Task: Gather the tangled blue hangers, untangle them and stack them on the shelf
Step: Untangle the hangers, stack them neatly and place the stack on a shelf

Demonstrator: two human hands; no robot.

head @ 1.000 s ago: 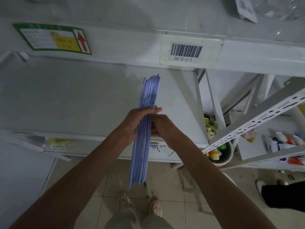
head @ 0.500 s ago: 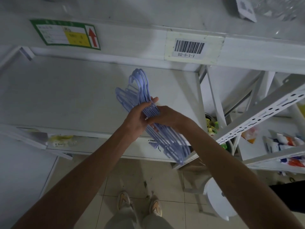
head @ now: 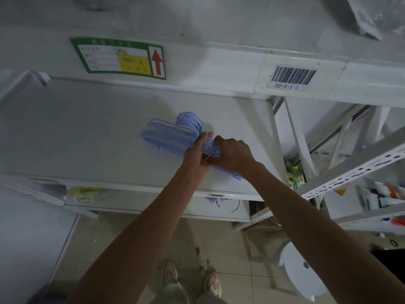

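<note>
Head view, only one. Blue hangers (head: 173, 137) are bunched into one aligned stack, lying across the white shelf (head: 87, 137), hooks pointing to the shelf's back, far ends running toward the front edge under the right wrist. Can't tell if the stack rests fully on the shelf or is held just above it.

Left hand (head: 195, 155): fingers curled over the stack's middle, grasping it. Right hand (head: 232, 153): clenched round the same stack just beside the left, the two hands touching.

My read: gathering and untangling look done; the step in hand is setting the stack down. To do it well:
- lower flat, hooks nested, so nothing fans out
- keep the whole length on the shelf; the near ends sit close to the front edge
- release one hand first, other pinning the stack, then let go
- a slight push toward the back would add margin, judging by the edge

Containers:
- round tub (head: 294, 176) to the right, below the shelf, holds bottles and small packs, one with a green cap; the rest is too small to tell
- lower side shelf (head: 350, 216) at right carries white tubes or packs with blue and orange marks
- clear bag (head: 377, 16) on the upper level, top right; contents unclear

Barcode label (head: 292, 76) and green-framed label (head: 119, 58) sit on the beam above the shelf.
</note>
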